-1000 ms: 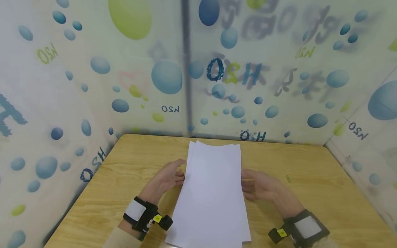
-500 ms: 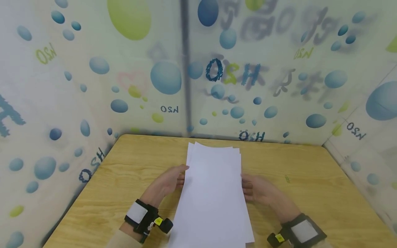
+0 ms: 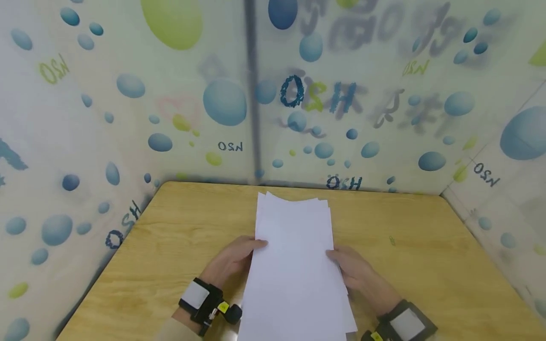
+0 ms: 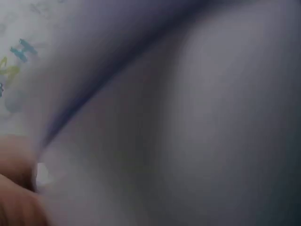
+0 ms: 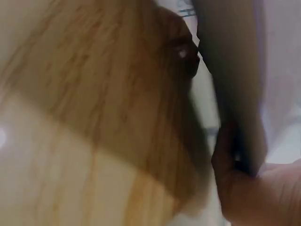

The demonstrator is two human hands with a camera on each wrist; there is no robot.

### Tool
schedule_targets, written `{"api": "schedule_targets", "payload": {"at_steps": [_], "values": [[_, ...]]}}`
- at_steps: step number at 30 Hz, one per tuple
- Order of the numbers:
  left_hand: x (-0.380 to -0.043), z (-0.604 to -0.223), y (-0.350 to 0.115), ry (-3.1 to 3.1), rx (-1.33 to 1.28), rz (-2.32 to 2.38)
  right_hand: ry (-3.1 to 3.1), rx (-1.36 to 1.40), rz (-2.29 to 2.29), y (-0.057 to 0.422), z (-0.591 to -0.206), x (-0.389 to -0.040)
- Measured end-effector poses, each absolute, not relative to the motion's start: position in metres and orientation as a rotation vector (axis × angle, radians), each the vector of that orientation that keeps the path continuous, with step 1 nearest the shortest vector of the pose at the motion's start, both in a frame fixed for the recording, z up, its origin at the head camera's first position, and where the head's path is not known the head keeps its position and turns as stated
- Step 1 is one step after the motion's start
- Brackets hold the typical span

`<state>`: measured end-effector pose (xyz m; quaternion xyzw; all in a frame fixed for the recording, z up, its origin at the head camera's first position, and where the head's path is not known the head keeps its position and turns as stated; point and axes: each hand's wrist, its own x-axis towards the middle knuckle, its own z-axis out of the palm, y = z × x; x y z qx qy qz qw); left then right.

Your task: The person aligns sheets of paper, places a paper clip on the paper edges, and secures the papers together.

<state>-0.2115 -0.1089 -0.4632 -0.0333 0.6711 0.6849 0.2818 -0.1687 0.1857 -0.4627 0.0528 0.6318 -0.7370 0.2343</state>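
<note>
A loose stack of white paper sheets [image 3: 294, 265] with uneven corners is raised over the wooden table in the head view. My left hand [image 3: 235, 258] grips its left edge, thumb on top and fingers underneath. On the opposite edge my right hand [image 3: 351, 269] pinches the sheets the same way. In the left wrist view the blurred paper [image 4: 211, 113] fills most of the picture, with part of the left hand [image 4: 19, 183] at its edge. From the right wrist, the right hand [image 5: 254, 193] shows around the paper's edge, and fingertips [image 5: 181, 47] appear under the sheets.
A small green paper clip [image 3: 392, 240] lies on the wooden table [image 3: 409, 274] to the right of the stack. Behind the table rises a patterned wall covering [image 3: 375, 113], with side walls at left and right.
Both hands have slid nearer along the paper's edges, and their thumbs now lie over the top sheet. The stack has shifted slightly, its near end a little to the right.
</note>
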Motion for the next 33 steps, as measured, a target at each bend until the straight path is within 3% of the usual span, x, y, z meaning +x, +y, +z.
{"api": "schedule_targets", "payload": {"at_steps": [7, 16, 23, 33], "values": [[-0.223, -0.427, -0.093, 1.794, 0.069, 1.917, 1.933, 0.257, -2.016, 0.186, -0.431, -0.173], [-0.212, -0.377, -0.080, 2.025, 0.355, 1.989, 2.311, 0.147, -1.929, 0.191, -0.381, -0.166], [-0.202, -0.357, -0.065, 2.239, 0.618, 2.200, 2.703, -0.125, -2.068, 0.179, -0.364, -0.155], [-0.183, -0.344, -0.040, 2.559, 1.012, 2.364, 3.073, -0.535, -2.177, 0.165, -0.370, -0.155]]}}
